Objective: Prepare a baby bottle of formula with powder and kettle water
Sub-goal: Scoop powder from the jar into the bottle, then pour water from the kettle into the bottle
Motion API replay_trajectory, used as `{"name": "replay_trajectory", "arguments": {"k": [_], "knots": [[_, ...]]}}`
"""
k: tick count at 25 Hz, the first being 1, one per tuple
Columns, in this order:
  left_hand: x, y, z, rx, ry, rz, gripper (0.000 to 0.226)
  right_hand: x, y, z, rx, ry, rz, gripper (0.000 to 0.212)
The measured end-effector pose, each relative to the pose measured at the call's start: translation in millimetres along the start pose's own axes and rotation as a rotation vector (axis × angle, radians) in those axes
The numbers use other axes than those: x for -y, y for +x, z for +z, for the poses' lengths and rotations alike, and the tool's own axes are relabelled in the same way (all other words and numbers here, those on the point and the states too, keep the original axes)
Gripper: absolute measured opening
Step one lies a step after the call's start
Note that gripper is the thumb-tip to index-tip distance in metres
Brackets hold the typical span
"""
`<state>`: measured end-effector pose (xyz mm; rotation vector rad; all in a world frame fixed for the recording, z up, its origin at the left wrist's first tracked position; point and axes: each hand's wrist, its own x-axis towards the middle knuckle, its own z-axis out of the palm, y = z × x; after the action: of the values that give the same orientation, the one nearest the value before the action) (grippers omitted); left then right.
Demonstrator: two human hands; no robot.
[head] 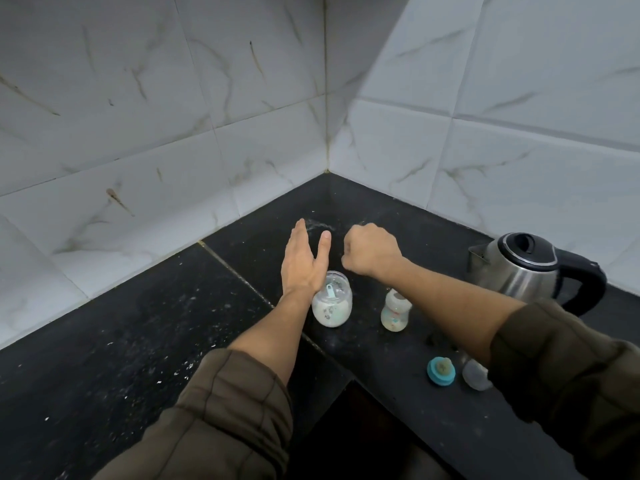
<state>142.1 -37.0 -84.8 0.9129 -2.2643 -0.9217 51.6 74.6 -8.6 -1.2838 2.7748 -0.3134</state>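
A clear jar of white powder (332, 306) with a pale scoop inside stands open on the black counter (138, 341). To its right stands an uncapped baby bottle (394, 311). My left hand (304, 258) hovers above and behind the jar with straight fingers and the thumb spread. My right hand (372, 249) is held in the air as a fist, holding nothing that I can see. A steel kettle (526, 268) with a black handle sits at the right. A teal ring with the teat (441, 370) and a clear cap (476, 374) lie near the front edge.
White marbled tile walls (173, 133) close the corner behind the counter. The counter is L-shaped, with a dark gap (346, 427) at the inner front edge. White specks lie scattered on the left stretch of the counter.
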Motion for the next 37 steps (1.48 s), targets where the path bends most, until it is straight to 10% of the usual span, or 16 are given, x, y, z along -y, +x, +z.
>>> {"name": "replay_trajectory", "arguments": {"k": [16, 27, 37], "knots": [[-84, -55, 97, 0.348, 0.117, 0.054, 0.103, -165, -65, -60, -0.498, 0.119, 0.451, 0.030], [-76, -65, 116, 0.474, 0.260, -0.293, 0.082, -236, -105, -60, -0.282, 0.144, 0.948, 0.069], [-99, -74, 133, 0.409, 0.170, -0.176, 0.051, -256, -123, -57, -0.298, 0.253, 0.894, 0.071]]}}
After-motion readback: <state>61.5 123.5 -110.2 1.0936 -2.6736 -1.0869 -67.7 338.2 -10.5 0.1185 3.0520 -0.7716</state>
